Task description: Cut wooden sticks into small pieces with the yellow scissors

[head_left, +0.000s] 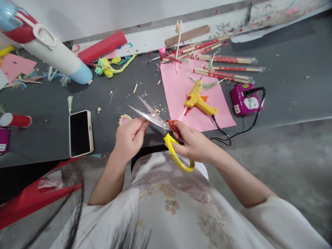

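My right hand [190, 141] grips a pair of scissors [155, 119] with one red and one yellow handle loop. The blades stand apart and point up to the left. Close to the lower blade, my left hand [131, 136] is closed in a pinch, thumb against fingers; whatever it pinches is too small or hidden to name. Just beyond that hand lies a small pink piece edged with short pale wooden bits [125, 119], partly covered by the fingers. Tiny pale scraps [157, 111] are scattered around the blades.
A yellow glue gun [198, 98] rests on pink paper [172, 93], its cord running right to a purple box [245, 100]. Packaged chopsticks [225, 59] lie behind. Leftward are a phone [80, 134], a red thread spool [18, 120] and a large bottle [57, 52].
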Motion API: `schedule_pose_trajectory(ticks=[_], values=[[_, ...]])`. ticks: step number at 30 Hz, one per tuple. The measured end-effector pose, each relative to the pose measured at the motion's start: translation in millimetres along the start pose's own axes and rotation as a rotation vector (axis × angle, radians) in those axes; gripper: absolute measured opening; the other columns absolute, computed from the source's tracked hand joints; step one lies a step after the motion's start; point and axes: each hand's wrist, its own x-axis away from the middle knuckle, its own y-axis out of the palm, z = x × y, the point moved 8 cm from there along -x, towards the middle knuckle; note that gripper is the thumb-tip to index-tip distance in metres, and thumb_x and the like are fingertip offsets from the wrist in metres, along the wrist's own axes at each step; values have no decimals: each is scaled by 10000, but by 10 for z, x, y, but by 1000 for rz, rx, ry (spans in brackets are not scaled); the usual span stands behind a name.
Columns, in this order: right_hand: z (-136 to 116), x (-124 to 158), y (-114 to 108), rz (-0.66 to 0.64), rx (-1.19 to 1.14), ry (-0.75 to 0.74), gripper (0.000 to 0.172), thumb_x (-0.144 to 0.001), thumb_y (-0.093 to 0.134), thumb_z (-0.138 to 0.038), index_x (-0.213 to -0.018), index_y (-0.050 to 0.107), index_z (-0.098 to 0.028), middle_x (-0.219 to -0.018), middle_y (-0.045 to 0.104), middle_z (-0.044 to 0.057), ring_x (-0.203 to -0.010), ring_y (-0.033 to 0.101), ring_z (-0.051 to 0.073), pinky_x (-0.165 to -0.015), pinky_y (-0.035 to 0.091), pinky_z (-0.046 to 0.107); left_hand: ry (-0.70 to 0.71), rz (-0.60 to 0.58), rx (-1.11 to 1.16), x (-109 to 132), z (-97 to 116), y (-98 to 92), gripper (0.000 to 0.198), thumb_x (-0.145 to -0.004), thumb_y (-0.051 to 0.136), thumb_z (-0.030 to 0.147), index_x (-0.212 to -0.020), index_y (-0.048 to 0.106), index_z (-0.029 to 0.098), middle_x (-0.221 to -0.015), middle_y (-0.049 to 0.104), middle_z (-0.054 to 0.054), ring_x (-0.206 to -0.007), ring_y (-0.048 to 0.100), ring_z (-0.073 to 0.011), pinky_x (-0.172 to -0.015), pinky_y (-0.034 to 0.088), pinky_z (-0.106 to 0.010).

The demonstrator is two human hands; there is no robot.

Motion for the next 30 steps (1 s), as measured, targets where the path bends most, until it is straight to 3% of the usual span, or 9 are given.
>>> schedule_pose_trajectory(ticks=[8, 12, 18, 24, 27, 30], values=[[-21, 7, -62, 0, 63, -44, 436, -841, 577, -436, -1169, 448, -180, -881, 577, 48, -735, 532, 180, -656, 417, 303, -142, -122, 198, -17, -81, 57, 441, -955, 470, 384, -567, 537, 184, -459, 502, 30, -421, 445, -83, -451, 350, -227], [-19, 6, -60, -38, 42, -37, 417, -838, 579, -455, -1122, 457, -176, -849, 572, 30, -701, 514, 160, -635, 404, 287, -135, -136, 222, -20, -87, 62, 430, -955, 465, 406, -615, 603, 182, -464, 502, 27, -424, 448, -84, -437, 351, -221], [-12, -5, -43, -81, 42, -28, 285, -847, 553, -456, -919, 436, -206, -756, 515, -21, -622, 458, 122, -576, 357, 262, -132, -157, 240, -21, -119, 82, 428, -947, 470, 384, -582, 564, 180, -472, 499, 27, -429, 445, -81, -427, 341, -210], [13, -21, -35, -93, 69, -6, 327, -838, 554, -478, -782, 345, -233, -708, 517, -31, -579, 444, 117, -543, 338, 260, -108, -178, 197, -25, -108, 110, 396, -955, 459, 360, -636, 605, 176, -509, 541, 20, -459, 464, -91, -462, 356, -217], [23, -28, -43, -72, 55, 22, 311, -843, 535, -491, -803, 370, -230, -702, 532, -23, -587, 461, 128, -544, 338, 263, -45, -133, 93, -12, -60, 115, 347, -974, 427, 334, -768, 662, 182, -605, 615, -4, -551, 538, -113, -549, 406, -228], [50, -28, -45, -51, 27, 67, 296, -850, 526, -492, -853, 402, -223, -717, 550, -17, -616, 485, 137, -564, 344, 266, 52, -4, -129, 30, 4, 93, 259, -970, 445, 307, -1020, 671, 192, -822, 693, -47, -750, 621, -149, -684, 440, -245]])
